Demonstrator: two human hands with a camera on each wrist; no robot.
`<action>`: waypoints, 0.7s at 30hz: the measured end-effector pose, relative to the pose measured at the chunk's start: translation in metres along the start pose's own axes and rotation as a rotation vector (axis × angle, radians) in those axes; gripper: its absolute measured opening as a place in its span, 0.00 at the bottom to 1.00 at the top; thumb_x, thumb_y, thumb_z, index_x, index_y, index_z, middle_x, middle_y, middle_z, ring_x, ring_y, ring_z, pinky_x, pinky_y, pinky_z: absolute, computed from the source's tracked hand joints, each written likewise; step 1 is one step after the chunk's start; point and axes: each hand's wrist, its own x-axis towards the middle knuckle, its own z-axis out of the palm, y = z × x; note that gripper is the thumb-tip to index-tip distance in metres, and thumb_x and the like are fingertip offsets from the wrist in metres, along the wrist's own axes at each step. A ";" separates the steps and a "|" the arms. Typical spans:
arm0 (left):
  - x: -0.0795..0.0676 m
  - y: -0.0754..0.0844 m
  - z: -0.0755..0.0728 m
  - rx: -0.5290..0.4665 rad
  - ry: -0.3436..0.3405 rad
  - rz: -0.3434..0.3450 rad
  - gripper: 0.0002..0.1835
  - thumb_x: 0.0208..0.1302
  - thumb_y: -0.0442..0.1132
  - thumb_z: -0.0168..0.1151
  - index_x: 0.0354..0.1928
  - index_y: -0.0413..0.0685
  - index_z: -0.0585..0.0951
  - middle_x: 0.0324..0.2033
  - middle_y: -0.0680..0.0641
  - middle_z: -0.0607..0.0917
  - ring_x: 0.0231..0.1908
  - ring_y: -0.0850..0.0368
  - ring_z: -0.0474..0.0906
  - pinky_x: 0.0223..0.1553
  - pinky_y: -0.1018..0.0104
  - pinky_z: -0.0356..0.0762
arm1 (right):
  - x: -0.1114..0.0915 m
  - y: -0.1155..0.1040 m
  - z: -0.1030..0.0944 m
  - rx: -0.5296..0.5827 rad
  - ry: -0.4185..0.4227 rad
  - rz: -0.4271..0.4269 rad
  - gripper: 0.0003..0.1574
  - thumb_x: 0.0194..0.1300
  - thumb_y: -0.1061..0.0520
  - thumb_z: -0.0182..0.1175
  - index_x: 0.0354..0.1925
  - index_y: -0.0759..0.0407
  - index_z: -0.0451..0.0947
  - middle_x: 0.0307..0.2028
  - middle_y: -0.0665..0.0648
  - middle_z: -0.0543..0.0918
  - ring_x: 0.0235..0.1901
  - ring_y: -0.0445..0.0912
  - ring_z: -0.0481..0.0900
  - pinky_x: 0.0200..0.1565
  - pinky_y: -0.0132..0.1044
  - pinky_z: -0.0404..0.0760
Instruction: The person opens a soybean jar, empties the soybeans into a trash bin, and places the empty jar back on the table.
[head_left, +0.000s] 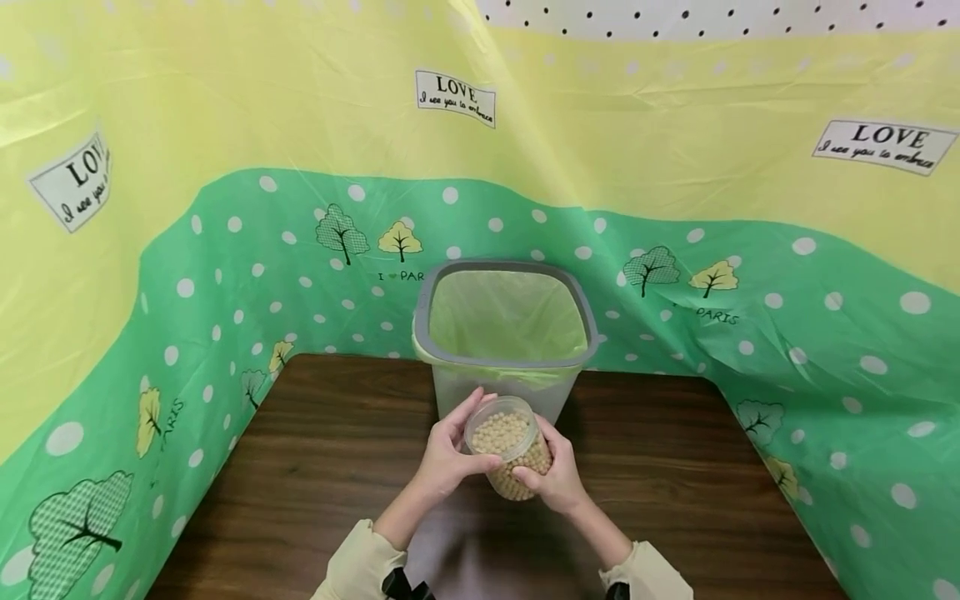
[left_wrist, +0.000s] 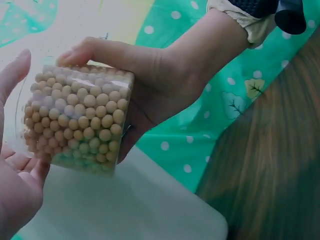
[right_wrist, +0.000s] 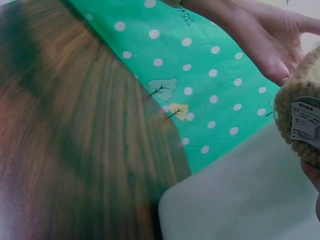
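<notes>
A clear plastic jar of soybeans (head_left: 517, 450) is held up in front of the bin, tilted, its round translucent top facing up toward the head camera. My left hand (head_left: 447, 454) holds the jar at its top, thumb on the near side and fingers round the far side. Lower down, my right hand (head_left: 558, 475) grips the jar's body, thumb across the front. In the left wrist view the right hand (left_wrist: 150, 75) wraps the jar's base end, while the left hand (left_wrist: 20, 190) is at the top end. A printed white label (right_wrist: 306, 123) shows on the jar's base.
Close behind the jar stands a grey bin (head_left: 498, 361) with a pale green liner (head_left: 510, 312) over its rim. It stands on a dark wooden table (head_left: 330, 475). A green and yellow patterned sheet (head_left: 247, 242) hangs round the back and sides.
</notes>
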 end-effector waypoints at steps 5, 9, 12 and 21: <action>0.003 0.007 -0.009 -0.132 -0.076 0.000 0.57 0.47 0.45 0.71 0.69 0.34 0.43 0.61 0.27 0.61 0.60 0.60 0.65 0.57 0.72 0.63 | 0.005 -0.005 -0.006 0.080 -0.062 0.003 0.40 0.54 0.46 0.61 0.54 0.75 0.65 0.44 0.54 0.78 0.41 0.41 0.76 0.43 0.32 0.75; 0.007 0.011 -0.015 -0.221 -0.195 0.009 0.57 0.48 0.43 0.70 0.70 0.38 0.40 0.62 0.28 0.59 0.61 0.58 0.64 0.57 0.69 0.65 | 0.006 -0.010 -0.008 0.171 -0.132 0.019 0.39 0.56 0.46 0.56 0.51 0.79 0.65 0.42 0.51 0.79 0.40 0.40 0.76 0.44 0.32 0.75; 0.007 0.009 -0.014 -0.231 -0.212 0.021 0.56 0.49 0.42 0.70 0.69 0.36 0.41 0.62 0.28 0.59 0.61 0.57 0.63 0.57 0.69 0.64 | 0.005 -0.010 -0.007 0.181 -0.128 0.025 0.38 0.56 0.46 0.55 0.50 0.80 0.64 0.41 0.50 0.79 0.40 0.40 0.76 0.44 0.33 0.75; 0.001 0.002 0.002 -0.118 0.072 0.018 0.52 0.46 0.44 0.72 0.68 0.34 0.51 0.59 0.27 0.63 0.59 0.57 0.66 0.57 0.71 0.64 | -0.001 -0.004 0.002 0.061 0.055 0.062 0.37 0.51 0.52 0.63 0.53 0.75 0.66 0.43 0.49 0.79 0.40 0.39 0.77 0.41 0.30 0.75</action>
